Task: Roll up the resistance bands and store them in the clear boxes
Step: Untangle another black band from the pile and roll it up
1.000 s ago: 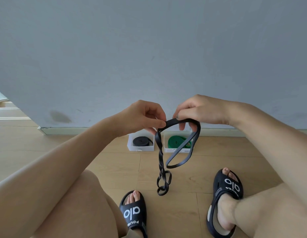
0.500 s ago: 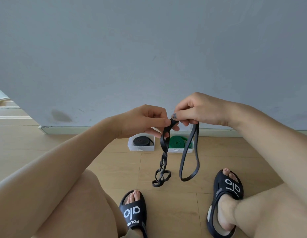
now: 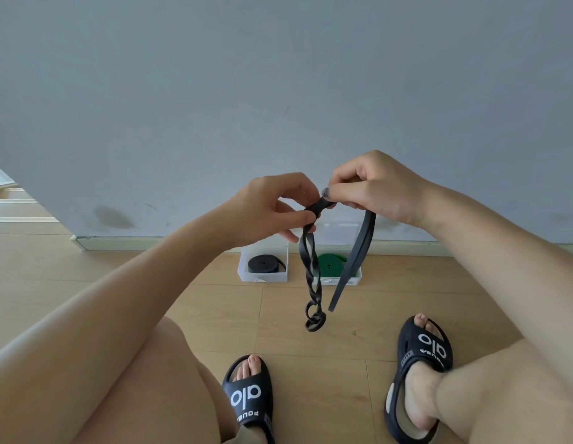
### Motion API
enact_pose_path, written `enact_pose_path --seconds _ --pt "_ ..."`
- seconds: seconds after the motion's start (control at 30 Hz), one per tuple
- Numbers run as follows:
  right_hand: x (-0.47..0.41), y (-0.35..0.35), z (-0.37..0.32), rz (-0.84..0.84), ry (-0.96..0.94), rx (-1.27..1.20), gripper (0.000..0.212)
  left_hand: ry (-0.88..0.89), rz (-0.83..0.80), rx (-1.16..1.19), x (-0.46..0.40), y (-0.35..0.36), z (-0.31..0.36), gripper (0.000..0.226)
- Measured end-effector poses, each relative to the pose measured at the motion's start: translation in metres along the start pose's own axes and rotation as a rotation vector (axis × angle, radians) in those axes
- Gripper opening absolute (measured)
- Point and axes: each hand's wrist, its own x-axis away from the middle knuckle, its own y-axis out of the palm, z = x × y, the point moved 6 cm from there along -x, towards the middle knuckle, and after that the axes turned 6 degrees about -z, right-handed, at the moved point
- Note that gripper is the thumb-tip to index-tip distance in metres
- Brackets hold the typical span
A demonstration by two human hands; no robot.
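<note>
A black resistance band (image 3: 311, 277) hangs in mid-air in front of me. My left hand (image 3: 272, 206) pinches its top between thumb and fingers, and below that a twisted strand drops to a small coil. My right hand (image 3: 371, 187) pinches the same top end, and a flat folded length hangs from it to the right. On the floor by the wall stand two clear boxes: the left box (image 3: 262, 277) holds a rolled black band (image 3: 262, 263), the right box (image 3: 357, 278) holds a rolled green band (image 3: 330, 262), partly hidden behind the hanging band.
A grey wall with a baseboard (image 3: 150, 243) rises just behind the boxes. The floor is light wood planks. My two feet in black slides (image 3: 251, 398) (image 3: 419, 373) rest on the floor near me, with my knees at the bottom corners.
Both hands have lifted slightly and closed together at the band's top. The right loop has flattened into a narrow folded strip, and the twisted strand has swung a little right.
</note>
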Motion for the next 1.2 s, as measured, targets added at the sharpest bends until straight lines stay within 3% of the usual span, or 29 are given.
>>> enact_pose_path --seconds 0.13,0.27,0.37,0.5,0.7,1.07,1.2 --pt "-0.001 0.001 -0.002 0.005 -0.007 0.008 0.032 0.023 0.021 -0.197 -0.002 -0.006 -0.003 0.019" --pt "0.005 -0.019 0.0 0.076 -0.05 -0.152 0.03 -0.085 -0.089 -0.476 0.005 -0.008 -0.038 0.013" --pt "0.009 -0.028 0.003 0.107 -0.063 -0.142 0.031 -0.102 -0.001 -0.366 0.013 -0.021 -0.057 0.014" --pt "0.006 -0.007 0.0 -0.027 -0.02 -0.007 0.045 -0.059 0.004 -0.09 0.005 -0.006 -0.033 0.041" --pt "0.001 -0.003 -0.006 -0.037 -0.016 -0.024 0.032 -0.02 -0.06 -0.078 -0.011 0.021 -0.001 0.004" --pt "0.007 -0.015 0.003 0.017 0.017 -0.011 0.03 -0.022 -0.023 0.103 -0.007 0.003 -0.01 0.01" --pt "0.011 -0.017 0.009 0.021 0.032 0.055 0.026 -0.007 -0.057 0.002 -0.009 0.005 -0.01 0.01"
